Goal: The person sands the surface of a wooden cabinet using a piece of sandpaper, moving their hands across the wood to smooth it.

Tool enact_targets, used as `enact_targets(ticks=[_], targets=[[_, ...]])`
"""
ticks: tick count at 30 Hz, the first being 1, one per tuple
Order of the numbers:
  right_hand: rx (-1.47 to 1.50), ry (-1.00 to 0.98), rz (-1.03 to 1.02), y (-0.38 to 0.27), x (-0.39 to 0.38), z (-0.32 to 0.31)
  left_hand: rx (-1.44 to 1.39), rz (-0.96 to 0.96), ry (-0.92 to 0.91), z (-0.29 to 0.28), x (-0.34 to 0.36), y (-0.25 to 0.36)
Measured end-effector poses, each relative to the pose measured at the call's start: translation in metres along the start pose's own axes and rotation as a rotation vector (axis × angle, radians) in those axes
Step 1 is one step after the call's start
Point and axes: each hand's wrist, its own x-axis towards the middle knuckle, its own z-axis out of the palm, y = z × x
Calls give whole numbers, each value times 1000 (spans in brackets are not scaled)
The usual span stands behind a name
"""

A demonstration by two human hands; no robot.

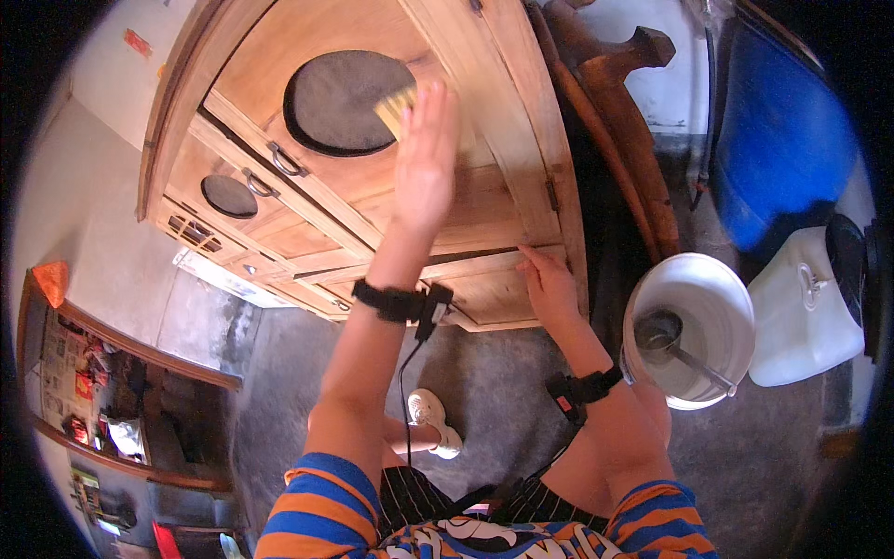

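Wiping seems under way: the left hand (pixel 428 163), fingers extended, holds a yellow pad (pixel 395 113) at the dark oval (pixel 337 102) on the cabinet (pixel 475 200). The right hand (pixel 553 287) is loosely open, apparently empty; the next stroke calls for even pressure.

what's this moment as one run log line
left hand: holds blurred yellow item at wooden cabinet; right hand: at cabinet's lower front; white bucket: ladle inside

Stretches the left arm (pixel 363 335) far forward and up, with only a slight bend at the elbow. Raises the left hand (pixel 426 163) above the right, showing its back, with fingers (pixel 431 107) extended and close together. Angles the right arm (pixel 626 429) inward, lower down. Extends the right hand's (pixel 551 291) index finger (pixel 533 257) leftward. Parts the thighs (pixel 570 452) below.
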Motion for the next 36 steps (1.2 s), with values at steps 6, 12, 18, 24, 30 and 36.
enact_targets(ticks=[6,12,18,24,30,36], targets=[[-55,52,-123,1,-3,5,-79,15,-70,3,4,7],[-13,16,-6,-7,-1,3,28,191,-318,4,-69,-23],[-42,57,-100,3,-3,13,-28,208,-180,-1,-13,-3],[-44,26,-89,-15,-4,9,10,202,-291,3,-51,-14],[-5,72,-90,-2,0,15,-14,310,-362,5,-40,-14],[-97,59,-108,-20,-4,12,-26,400,-449,5,-55,-27]])
